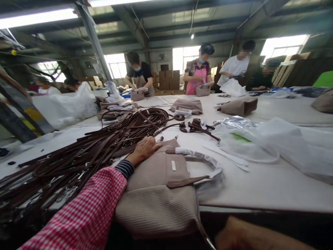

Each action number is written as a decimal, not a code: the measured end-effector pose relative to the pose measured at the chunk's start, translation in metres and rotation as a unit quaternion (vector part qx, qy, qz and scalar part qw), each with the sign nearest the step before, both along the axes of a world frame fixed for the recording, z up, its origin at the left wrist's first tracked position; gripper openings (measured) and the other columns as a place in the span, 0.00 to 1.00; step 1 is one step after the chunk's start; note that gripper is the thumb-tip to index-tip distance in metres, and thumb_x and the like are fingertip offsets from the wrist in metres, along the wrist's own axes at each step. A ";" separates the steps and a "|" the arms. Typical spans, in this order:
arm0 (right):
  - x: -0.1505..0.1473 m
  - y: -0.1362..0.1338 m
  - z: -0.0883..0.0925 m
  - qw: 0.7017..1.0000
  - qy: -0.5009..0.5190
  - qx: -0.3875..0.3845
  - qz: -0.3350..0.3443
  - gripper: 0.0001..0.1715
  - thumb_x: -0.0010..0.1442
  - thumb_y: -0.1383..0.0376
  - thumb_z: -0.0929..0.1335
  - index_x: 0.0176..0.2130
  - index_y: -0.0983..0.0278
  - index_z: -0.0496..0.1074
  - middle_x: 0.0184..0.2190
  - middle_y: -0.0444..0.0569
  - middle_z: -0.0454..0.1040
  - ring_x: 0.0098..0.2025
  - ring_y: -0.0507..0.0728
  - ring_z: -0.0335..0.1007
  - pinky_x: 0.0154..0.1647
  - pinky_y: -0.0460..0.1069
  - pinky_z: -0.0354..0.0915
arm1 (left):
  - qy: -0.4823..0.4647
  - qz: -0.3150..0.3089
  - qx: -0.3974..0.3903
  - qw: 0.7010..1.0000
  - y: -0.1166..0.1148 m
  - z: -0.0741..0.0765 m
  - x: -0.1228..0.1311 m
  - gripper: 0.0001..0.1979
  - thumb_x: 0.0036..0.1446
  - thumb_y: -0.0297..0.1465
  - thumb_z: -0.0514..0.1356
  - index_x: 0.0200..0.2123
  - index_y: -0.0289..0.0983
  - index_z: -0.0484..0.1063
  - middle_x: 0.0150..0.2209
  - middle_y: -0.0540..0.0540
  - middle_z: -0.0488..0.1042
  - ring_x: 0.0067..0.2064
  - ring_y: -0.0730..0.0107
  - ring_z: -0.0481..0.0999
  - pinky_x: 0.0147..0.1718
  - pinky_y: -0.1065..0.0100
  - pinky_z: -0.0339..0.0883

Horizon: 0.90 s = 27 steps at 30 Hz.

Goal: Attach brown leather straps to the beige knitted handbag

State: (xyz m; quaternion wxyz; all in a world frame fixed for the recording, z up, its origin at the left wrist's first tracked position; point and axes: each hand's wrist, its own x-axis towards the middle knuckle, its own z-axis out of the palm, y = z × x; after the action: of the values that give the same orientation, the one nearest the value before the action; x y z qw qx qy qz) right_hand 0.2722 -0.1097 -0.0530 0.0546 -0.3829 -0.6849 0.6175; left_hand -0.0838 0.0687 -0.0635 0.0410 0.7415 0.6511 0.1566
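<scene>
— Where's the bag?
— Six o'clock, at the table edge. The left hand rests loosely on top of it, gripping nothing.
— And around it?
— Straps heaped at nine, plastic at two. The right hand is a blur at five; I can't tell its grip.

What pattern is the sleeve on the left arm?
Red-and-white check on the sleeve; head view shows it best.

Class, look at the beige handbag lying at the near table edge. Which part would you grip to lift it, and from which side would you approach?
Grip the wrapped handle, coming from the right. It arches clear of the beige handbag, leaving a loop for fingers, while the left hand rests on the bag's far corner and brown straps crowd its left.
</scene>
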 end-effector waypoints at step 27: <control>-0.114 0.149 0.053 0.952 0.287 0.094 0.057 0.20 0.71 0.58 0.69 0.58 0.64 0.75 0.54 0.50 0.78 0.52 0.55 0.73 0.44 0.46 0.70 | -0.317 -0.104 0.047 0.942 -0.061 0.150 0.073 0.14 0.67 0.39 0.65 0.42 0.33 0.81 0.42 0.43 0.79 0.46 0.60 0.79 0.47 0.63 0.72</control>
State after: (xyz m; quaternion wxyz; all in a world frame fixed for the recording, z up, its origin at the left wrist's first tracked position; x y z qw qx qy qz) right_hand 0.1581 0.0396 0.0002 0.2490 -0.1428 -0.7159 0.6365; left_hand -0.0111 0.0078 0.0866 0.2265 0.7180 0.5160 0.4086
